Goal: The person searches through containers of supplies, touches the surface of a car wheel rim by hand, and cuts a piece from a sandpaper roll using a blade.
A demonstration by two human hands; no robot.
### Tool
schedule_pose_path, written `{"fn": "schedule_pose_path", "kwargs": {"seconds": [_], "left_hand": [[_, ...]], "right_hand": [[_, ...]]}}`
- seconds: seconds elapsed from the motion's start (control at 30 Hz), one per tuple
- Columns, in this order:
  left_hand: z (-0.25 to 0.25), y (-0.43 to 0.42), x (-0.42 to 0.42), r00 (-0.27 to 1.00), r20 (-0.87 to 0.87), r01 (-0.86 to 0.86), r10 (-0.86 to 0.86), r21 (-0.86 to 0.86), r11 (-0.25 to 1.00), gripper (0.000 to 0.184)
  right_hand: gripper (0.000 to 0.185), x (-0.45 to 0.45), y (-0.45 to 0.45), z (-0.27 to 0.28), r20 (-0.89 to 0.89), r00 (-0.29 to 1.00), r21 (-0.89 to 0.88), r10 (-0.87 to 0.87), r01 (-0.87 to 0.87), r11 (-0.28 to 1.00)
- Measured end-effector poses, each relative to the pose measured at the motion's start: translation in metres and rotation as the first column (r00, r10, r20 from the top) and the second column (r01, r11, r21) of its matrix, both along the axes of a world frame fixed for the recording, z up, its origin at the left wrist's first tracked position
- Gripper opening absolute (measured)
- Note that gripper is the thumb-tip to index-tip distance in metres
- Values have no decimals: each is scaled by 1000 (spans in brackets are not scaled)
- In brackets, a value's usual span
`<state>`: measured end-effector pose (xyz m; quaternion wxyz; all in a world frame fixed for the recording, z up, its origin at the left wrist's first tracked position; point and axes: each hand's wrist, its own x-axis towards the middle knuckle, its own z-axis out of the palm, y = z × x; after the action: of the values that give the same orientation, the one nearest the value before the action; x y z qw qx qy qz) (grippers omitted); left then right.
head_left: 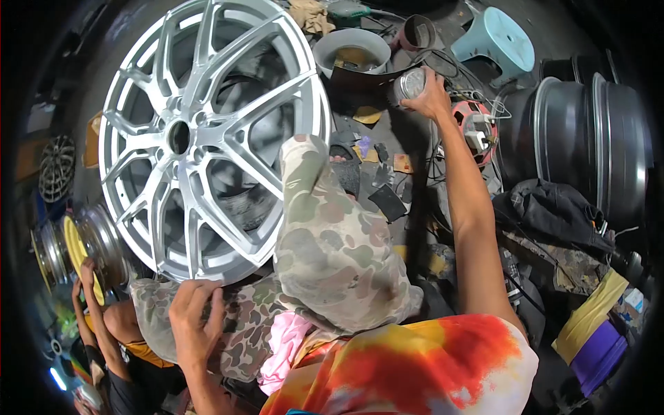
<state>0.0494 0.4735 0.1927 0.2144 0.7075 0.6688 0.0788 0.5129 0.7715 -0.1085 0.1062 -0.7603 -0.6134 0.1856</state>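
A large silver multi-spoke wheel rim (181, 138) stands tilted in front of my knees, its lower edge by my camouflage trousers (339, 242). My right hand (430, 95) is stretched far forward, fingers wrapped round a clear round container (410, 84) with a metallic-looking rim. Near the bottom edge of the wheel, my left hand (196, 315) hangs over my leg with curled, parted fingers and nothing visible in it. A pink cloth (285, 346) lies on my lap.
Past the wheel are a grey basin (353, 52), a reddish cup (417, 33) and a light blue stool (498, 43). Dark rims (564, 138) stand at the right, near a red cable reel (474, 131). Sandpaper scraps (389, 202) litter the floor. Another person (104, 325) handles a yellow rim at left.
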Motion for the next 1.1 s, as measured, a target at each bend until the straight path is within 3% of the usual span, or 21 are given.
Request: {"fn": "schedule_pose_path", "kwargs": {"seconds": [0.07,0.2,0.27,0.3,0.33,0.37,0.4,0.47,0.53,0.6,0.67,0.83,0.87,0.93,1.0,1.07,1.1], "left_hand": [[4,0,-7,999,-10,-39,39,9,999,11],[21,-3,-45,987,-141,-69,80,81,994,9],[26,-13,-71,970,-156,-164,188,155,974,6],[27,-22,-86,970,-158,-160,184,155,975,6],[27,-32,-103,933,-201,-270,300,162,949,7],[26,-43,-117,878,-243,-379,413,176,909,11],[25,-53,-130,875,-247,-379,416,185,907,11],[16,-71,-146,805,38,-594,593,66,802,22],[6,-78,-140,839,87,-545,538,151,825,31],[17,-79,-125,812,5,-575,583,176,799,32],[18,-81,-123,809,3,-575,587,207,792,32],[12,-88,-140,773,51,-626,632,220,748,34],[11,-89,-142,763,77,-641,642,218,736,34],[10,-86,-145,752,110,-656,649,215,723,35],[7,-85,-143,716,115,-696,689,197,691,35],[-5,-83,-161,692,195,-722,695,174,670,35],[-10,-84,-169,672,259,-736,694,137,663,36]], "right_hand": [[114,0,-8,17,26,1000,-115,9,-6,993],[118,8,-41,7,101,994,-116,-33,44,992],[115,8,-57,1,43,995,-110,-90,94,989],[112,7,-64,-9,51,996,62,-73,70,996],[109,4,-70,-15,58,997,234,-58,43,971],[105,-9,-76,-3,102,991,271,-85,54,961],[96,-19,-82,-1,116,990,420,-85,28,907],[72,-41,-87,-12,93,992,537,-90,26,843],[51,-66,-95,-20,-55,989,536,135,-85,840],[46,-98,-99,-42,-120,977,344,177,-126,931],[48,-120,-95,-85,-136,979,253,150,-112,961],[58,-162,-70,-94,-90,995,-56,34,-39,998],[58,-166,-67,-99,-91,995,-48,41,-45,998],[60,-165,-66,-115,101,986,-60,131,-125,990],[61,-157,-62,-114,107,981,-97,161,-151,984],[55,-141,-61,-112,97,982,-54,161,-156,986],[48,-131,-67,-114,84,991,109,108,-117,987]]}}
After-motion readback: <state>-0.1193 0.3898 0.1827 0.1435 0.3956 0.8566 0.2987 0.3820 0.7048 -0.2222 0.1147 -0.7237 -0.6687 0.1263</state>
